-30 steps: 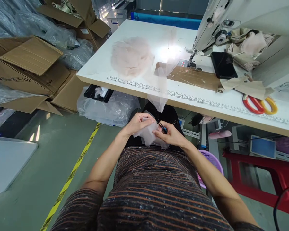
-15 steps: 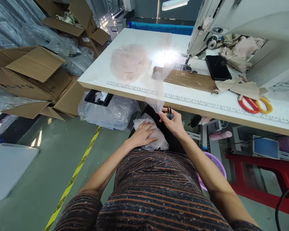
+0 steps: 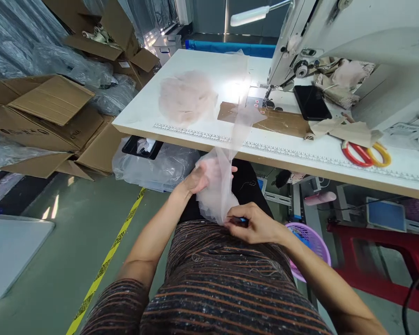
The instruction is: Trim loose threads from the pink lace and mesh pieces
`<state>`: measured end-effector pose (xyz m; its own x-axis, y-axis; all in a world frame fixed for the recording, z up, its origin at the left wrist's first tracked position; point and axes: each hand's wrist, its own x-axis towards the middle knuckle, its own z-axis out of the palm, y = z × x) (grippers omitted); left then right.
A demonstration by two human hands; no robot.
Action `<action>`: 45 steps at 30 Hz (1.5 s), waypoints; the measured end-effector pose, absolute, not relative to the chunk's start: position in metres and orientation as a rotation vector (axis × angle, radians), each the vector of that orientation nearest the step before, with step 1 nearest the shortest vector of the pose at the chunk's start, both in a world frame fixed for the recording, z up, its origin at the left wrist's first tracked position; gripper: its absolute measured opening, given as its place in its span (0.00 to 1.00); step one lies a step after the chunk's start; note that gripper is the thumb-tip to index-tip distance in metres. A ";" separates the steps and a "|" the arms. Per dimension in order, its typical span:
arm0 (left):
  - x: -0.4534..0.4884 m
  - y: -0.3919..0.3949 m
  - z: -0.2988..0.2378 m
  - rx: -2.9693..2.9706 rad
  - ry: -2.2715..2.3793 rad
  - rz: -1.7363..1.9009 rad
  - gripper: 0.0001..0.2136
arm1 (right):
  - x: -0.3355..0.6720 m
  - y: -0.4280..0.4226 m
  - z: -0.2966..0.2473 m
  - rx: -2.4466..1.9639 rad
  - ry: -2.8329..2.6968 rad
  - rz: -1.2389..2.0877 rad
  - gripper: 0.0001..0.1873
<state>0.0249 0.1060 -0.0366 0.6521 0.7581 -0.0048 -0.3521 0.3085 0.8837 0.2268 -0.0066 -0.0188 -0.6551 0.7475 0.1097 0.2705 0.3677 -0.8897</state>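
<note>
A sheer pale-pink mesh strip runs from the table edge down to my lap. My left hand is raised under the table edge, fingers behind the mesh and holding it up. My right hand rests low on my lap, closed on small blue-handled thread snips and pinching the lower end of the mesh. A heap of the same pink mesh lies on the white table.
A sewing machine stands at the table's right, with a brown card, a black phone and red-and-yellow scissors. Cardboard boxes sit left, a purple basket and red stool right.
My left hand rose from lying flat on the mesh in my lap and now lifts it. My right hand, with the snips, dropped from the table edge to my lap.
</note>
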 end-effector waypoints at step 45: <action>0.029 0.070 -0.033 0.769 0.970 1.156 0.15 | 0.205 0.084 -0.021 -1.190 -1.910 1.076 0.36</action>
<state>0.0291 0.0696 -0.0332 0.1093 0.9692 -0.2207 -0.3857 0.2459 0.8892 0.2053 0.0840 -0.0213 -0.3886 0.9168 0.0921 0.3965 0.2566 -0.8814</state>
